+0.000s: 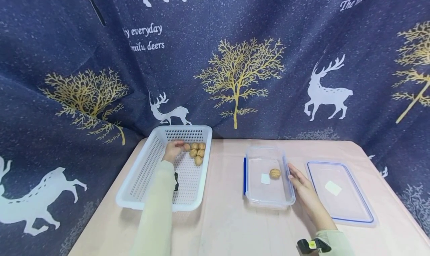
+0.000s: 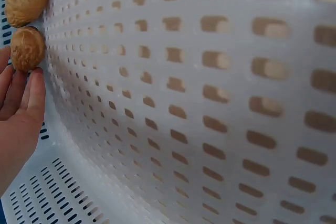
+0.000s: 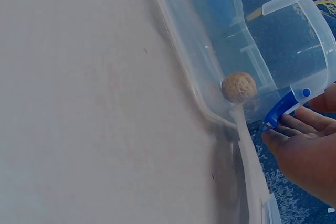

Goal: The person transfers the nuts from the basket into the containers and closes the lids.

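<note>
My left hand (image 1: 173, 150) reaches into the white slotted basket (image 1: 198, 196) and pinches a walnut (image 2: 27, 49) at its fingertips. Other walnuts (image 1: 198, 160) lie bunched beside it, near the basket's far right corner. To the right, my right hand (image 1: 304, 189) holds the side of a clear plastic box (image 1: 268, 202). In the right wrist view its fingers lie under the blue side latch (image 3: 286, 108), with the thumb near the wall. A single walnut (image 1: 274, 173) sits inside the box, next to a white label.
A clear lid (image 1: 349, 207) with a blue seal lies flat right of the box, a pale label on it. A pink cloth (image 1: 225, 211) covers the table. Behind it hangs a dark blue curtain (image 1: 285, 17) printed with deer and trees.
</note>
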Available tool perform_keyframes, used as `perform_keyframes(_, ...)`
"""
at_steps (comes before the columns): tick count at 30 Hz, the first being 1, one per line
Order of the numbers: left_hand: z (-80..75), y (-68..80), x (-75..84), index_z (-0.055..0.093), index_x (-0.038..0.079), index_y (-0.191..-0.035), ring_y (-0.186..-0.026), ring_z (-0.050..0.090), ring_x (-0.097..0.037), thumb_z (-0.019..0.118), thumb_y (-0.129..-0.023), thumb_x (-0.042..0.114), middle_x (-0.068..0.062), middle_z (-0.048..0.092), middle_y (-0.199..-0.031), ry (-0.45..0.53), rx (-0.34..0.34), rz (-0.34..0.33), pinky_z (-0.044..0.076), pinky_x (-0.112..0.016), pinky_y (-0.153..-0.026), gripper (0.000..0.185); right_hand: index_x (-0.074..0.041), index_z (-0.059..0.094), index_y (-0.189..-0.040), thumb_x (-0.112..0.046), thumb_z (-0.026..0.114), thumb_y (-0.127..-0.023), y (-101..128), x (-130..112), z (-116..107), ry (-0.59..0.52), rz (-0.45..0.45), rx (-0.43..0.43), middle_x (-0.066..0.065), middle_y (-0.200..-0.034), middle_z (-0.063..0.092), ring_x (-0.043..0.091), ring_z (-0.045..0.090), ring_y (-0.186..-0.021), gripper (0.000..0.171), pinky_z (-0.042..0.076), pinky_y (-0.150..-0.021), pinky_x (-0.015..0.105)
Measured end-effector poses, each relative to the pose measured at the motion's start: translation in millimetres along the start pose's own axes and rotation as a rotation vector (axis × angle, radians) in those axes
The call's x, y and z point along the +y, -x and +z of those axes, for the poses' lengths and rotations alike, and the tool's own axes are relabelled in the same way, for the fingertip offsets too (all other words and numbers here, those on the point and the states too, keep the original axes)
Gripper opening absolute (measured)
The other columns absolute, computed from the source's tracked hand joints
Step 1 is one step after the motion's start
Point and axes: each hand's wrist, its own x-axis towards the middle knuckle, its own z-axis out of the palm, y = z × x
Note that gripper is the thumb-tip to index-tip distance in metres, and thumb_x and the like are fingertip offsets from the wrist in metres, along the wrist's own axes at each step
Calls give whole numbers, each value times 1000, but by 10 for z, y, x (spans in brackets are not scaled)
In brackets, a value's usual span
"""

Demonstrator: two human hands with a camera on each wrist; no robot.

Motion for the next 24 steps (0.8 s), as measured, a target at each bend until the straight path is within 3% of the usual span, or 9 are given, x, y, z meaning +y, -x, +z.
perform_keyframes(3,47,-164,-141,62,-5,-121,-117,56,-35,68,-84,-1,-22,62,-123,-38,-6,13,43,-43,-103,37,-5,8,-153,-15,36,-105,7,-3,2,-5,2,-1,16,-160,3,35,3,-145,57,4,-116,50)
perform_keyframes(5,97,-453,-435,66,-2,-116,-111,61,-32,72,-83,6,-18,66,-117,-41,-17,39,47,-41,-99,35,-5,8,-153,-15,36,-105,6,-4,4,-6,0,-1,16,-160,3,35,3,-145,57,4,-116,49)
perform_keyframes(7,153,-801,-823,71,3,-107,-96,67,-25,79,-78,14,-13,71,-104,3,-11,148,54,-33,-86,32,-5,8,-153,-16,36,-105,4,-3,5,-7,-2,-1,16,-160,3,34,3,-145,57,4,-116,49)
perform_keyframes(9,168,-948,-950,72,4,-106,-94,67,-24,83,-75,15,-12,71,-102,21,-29,132,54,-32,-84,35,-5,8,-153,-16,36,-105,1,0,5,-7,-2,-1,16,-160,3,35,3,-145,57,4,-117,49)
perform_keyframes(12,126,-700,-689,70,-1,-108,-96,66,-28,81,-74,9,-17,70,-104,1,-23,106,55,-35,-84,37,-6,8,-154,-18,36,-105,6,7,3,-10,7,-3,15,-160,2,35,2,-146,57,4,-117,50)
perform_keyframes(14,59,-314,-289,64,-8,-116,-107,61,-36,76,-79,3,-24,65,-114,-74,-38,25,51,-42,-92,41,-7,8,-154,-19,36,-105,8,10,0,-12,14,-4,15,-160,1,36,1,-145,57,4,-117,51)
perform_keyframes(17,-6,128,84,61,-9,-120,-110,59,-37,69,-84,2,-25,63,-118,-112,-35,28,49,-41,-96,38,-8,9,-154,-19,36,-105,7,15,-4,-17,20,-3,15,-160,1,37,1,-145,57,4,-117,52)
perform_keyframes(20,-45,180,78,65,-5,-116,-105,62,-34,69,-85,6,-21,66,-111,-113,-44,76,51,-37,-93,33,-8,9,-154,-20,38,-105,3,27,-7,-20,18,-1,16,-160,0,38,0,-145,58,4,-116,53)
perform_keyframes(24,-17,35,-50,66,-4,-113,-102,62,-34,68,-84,5,-21,67,-108,-128,-32,63,51,-40,-90,31,-7,9,-154,-20,38,-105,1,37,-5,-20,21,2,16,-160,1,37,1,-145,59,5,-116,52)
